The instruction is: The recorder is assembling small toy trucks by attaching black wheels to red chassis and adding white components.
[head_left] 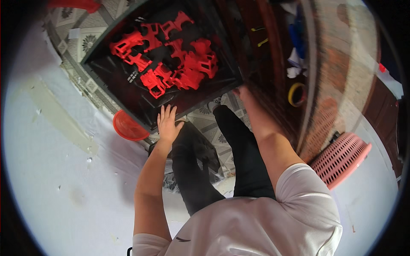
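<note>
A large black plastic crate [102, 81] sits in front of me, turned at an angle, with several bright red plastic parts [188, 64] heaped on its bottom. The parts look like small openwork vehicle bodies. At the crate's near wall, my left hand [168, 126] has its fingers stretched out and spread over the rim, not wrapped round it. My right hand [242, 91] grips the crate's near right corner; most of its fingers are hidden by the edge.
A red bowl [128, 126] lies beside the crate's near left corner. To the right is a dark wooden cabinet with a glass top [337, 64], a yellow tape roll [295, 94] visible in it. A pink perforated basket [341, 160] stands farther right. A dark box [207, 149] is near my legs.
</note>
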Demonstrator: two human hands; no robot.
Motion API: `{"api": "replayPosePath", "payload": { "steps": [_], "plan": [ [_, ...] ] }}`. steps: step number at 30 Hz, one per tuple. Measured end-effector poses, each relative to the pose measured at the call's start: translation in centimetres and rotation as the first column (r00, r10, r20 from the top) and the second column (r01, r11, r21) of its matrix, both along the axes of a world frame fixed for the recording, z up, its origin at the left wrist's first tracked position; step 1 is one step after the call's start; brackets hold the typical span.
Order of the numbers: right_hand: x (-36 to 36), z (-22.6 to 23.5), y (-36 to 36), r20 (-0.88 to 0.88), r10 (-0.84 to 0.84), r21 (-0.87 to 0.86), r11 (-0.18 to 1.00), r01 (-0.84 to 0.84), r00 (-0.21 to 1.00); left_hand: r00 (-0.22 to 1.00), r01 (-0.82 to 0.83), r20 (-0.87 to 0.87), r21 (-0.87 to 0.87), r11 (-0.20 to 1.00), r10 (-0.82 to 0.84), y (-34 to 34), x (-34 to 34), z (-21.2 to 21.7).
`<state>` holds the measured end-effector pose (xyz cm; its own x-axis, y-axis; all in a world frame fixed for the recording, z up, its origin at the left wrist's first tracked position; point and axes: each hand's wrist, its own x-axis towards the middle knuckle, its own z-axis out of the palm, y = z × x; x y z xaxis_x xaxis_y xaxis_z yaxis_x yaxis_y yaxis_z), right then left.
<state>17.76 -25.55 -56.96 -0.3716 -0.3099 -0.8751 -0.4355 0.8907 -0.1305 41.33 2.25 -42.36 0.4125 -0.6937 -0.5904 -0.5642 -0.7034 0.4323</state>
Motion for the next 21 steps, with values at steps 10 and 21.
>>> {"api": "replayPosePath", "payload": {
  "steps": [10, 21],
  "plan": [
    [0.1, -10.9, -1.6, 0.007, -0.168, -0.024, 0.986, 0.168, 0.986, 0.993, -0.033, 0.104, -0.205, 0.978, 0.056, 1.3, -1.0, -4.8],
    [-3.6, -3.7, 3.2, 0.147, -0.327, -0.259, 0.898, 0.356, 0.933, 0.996, -0.008, 0.08, -0.187, 0.982, 0.023, 2.1, -1.3, -4.7]
  ]
}}
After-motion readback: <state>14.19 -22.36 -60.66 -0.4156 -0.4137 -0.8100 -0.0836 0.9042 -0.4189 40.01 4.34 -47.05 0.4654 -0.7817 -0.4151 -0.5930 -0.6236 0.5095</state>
